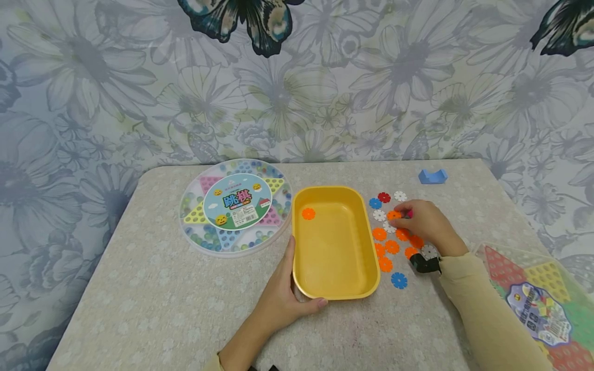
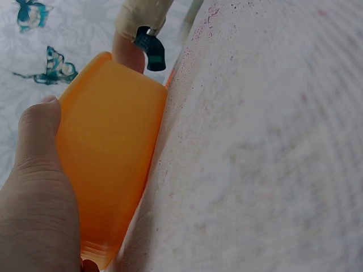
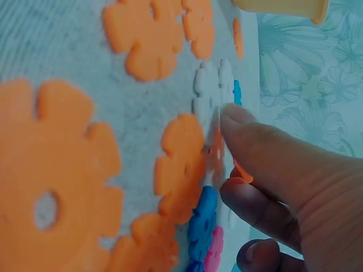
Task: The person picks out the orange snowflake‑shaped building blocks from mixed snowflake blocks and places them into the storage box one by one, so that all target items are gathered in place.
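My left hand (image 1: 278, 304) grips the near left corner of a yellow plastic tray (image 1: 341, 294), its thumb on the near wall and its fingers along the left side. One orange notched disc (image 1: 308, 214) lies inside, near the far left corner. To the right of the tray, my right hand (image 1: 424, 221) pinches an orange flower-shaped disc (image 3: 243, 171) between thumb and index finger, low over the scattered pieces. Around it lie several orange discs (image 1: 392, 247), white discs (image 1: 379, 215), a red disc (image 1: 383, 197) and blue discs (image 1: 399, 281). The palm hides part of the pile.
A round, clear-lidded marble game box (image 1: 238, 206) stands left of the tray, close to its rim. At the far right of the table is a blue curved block (image 1: 433, 176). A clear package with coloured triangles (image 1: 543, 304) lies near the right forearm.
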Available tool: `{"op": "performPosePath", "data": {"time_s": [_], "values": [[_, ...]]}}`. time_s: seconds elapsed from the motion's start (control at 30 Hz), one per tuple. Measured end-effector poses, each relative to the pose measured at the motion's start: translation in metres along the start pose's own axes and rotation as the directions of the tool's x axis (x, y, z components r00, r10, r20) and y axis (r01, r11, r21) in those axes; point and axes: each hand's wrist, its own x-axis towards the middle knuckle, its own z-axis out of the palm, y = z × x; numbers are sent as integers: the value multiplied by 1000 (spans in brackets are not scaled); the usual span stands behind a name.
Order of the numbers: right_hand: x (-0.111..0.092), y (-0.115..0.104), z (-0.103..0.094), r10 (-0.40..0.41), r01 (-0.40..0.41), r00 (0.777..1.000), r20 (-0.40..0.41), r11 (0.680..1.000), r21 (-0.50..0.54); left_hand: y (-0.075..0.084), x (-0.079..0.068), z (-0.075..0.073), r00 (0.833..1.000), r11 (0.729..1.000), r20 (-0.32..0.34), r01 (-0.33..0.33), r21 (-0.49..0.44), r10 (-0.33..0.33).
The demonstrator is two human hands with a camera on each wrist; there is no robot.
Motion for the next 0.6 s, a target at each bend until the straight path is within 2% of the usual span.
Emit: {"op": "performPosePath", "data": {"time_s": [0.17, 0.3, 0.47, 0.6], "values": [[-4, -7, -3, -17, 19, 999, -44, 999, 28, 0, 0, 0, 1000, 1000, 0, 1, -8, -1], [-9, -22, -5, -104, 106, 985, -140, 994, 12, 0, 0, 0, 1000, 1000, 2, 1, -13, -1], [-16, -50, -8, -251, 253, 933, -258, 967, -24, 0, 0, 0, 1000, 1000, 4, 3, -13, -3], [-21, -78, -10, -345, 346, 892, -292, 937, -47, 1, 0, 1, 1000, 1000, 0, -6, -7, 6]]}}
